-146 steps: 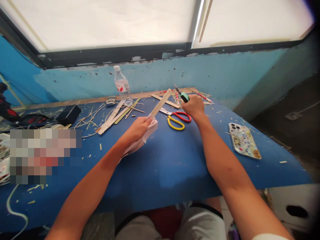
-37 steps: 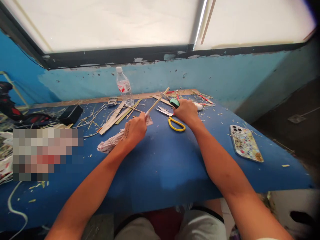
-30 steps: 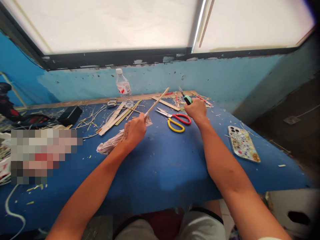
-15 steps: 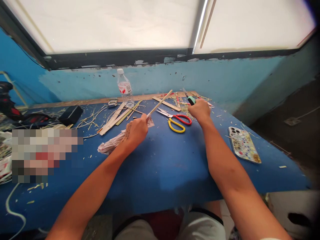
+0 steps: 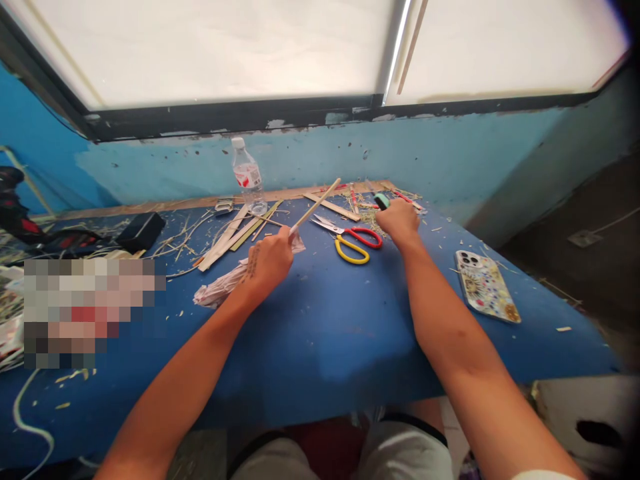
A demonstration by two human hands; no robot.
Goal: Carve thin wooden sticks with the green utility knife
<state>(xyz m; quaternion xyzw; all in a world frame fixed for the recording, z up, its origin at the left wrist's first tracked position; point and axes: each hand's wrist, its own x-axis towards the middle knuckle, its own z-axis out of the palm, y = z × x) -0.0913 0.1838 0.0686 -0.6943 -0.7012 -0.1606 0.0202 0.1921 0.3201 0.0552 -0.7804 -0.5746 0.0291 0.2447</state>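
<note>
The left hand (image 5: pixel 273 257) was clenched on a stick (image 5: pixel 316 205), crumpled cloth (image 5: pixel 220 288) beneath it, the stick slanting above the table (image 5: pixel 345 320) near the scissors (image 5: pixel 341 232), while the right hand (image 5: pixel 400 219) gripped a knife (image 5: pixel 382 201) apart from the stick.

One left hand (image 5: pixel 270 261) plus one right hand (image 5: pixel 399 219), one knife (image 5: pixel 382 201), one held stick (image 5: pixel 317 204), one crumpled wrap (image 5: pixel 223 287). Also one pair of scissors (image 5: pixel 341 232), one bottle (image 5: pixel 249 177), one phone (image 5: pixel 487 287) and yep, just one table (image 5: pixel 340 320). Loose strips (image 5: pixel 223 238) and scraps (image 5: pixel 563 329)? Way too jumbled to count, lol.
</note>
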